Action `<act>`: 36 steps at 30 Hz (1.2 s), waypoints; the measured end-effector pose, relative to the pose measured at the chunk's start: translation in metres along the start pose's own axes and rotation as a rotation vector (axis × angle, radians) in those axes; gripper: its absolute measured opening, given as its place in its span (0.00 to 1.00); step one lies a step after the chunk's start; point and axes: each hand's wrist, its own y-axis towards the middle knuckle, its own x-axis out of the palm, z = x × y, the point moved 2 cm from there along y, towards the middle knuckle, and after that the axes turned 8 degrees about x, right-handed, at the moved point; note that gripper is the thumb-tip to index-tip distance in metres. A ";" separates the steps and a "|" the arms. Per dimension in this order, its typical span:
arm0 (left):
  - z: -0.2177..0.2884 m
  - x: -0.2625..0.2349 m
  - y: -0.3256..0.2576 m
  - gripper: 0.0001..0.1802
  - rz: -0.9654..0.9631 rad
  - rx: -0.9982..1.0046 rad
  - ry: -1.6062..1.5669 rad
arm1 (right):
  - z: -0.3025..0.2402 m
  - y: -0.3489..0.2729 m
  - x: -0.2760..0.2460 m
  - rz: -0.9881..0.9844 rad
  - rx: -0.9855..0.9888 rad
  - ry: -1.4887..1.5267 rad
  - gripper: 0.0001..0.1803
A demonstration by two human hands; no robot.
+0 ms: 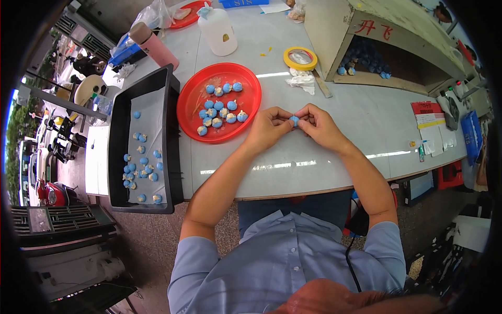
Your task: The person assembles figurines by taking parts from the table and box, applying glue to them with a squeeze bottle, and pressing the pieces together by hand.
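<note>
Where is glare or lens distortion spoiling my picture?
Head view: bright glare streaks the table either side of the left forearm; head view: the fisheye bows the table's near edge, corners black; head view: the blue ball between left hand and right hand shows too small for fine detail.

I can see a smooth tabletop [366, 118] with a glossy sheen, a shiny red plastic plate [257, 89], matt-looking blue balls [231, 105], a black plastic tray [173, 152], a smooth plastic jug [219, 34] and crumpled, papery white tissue [302, 83].
</note>
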 end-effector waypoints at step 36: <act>0.000 0.001 0.000 0.13 0.046 0.009 -0.015 | 0.000 0.002 0.000 0.023 -0.060 0.030 0.08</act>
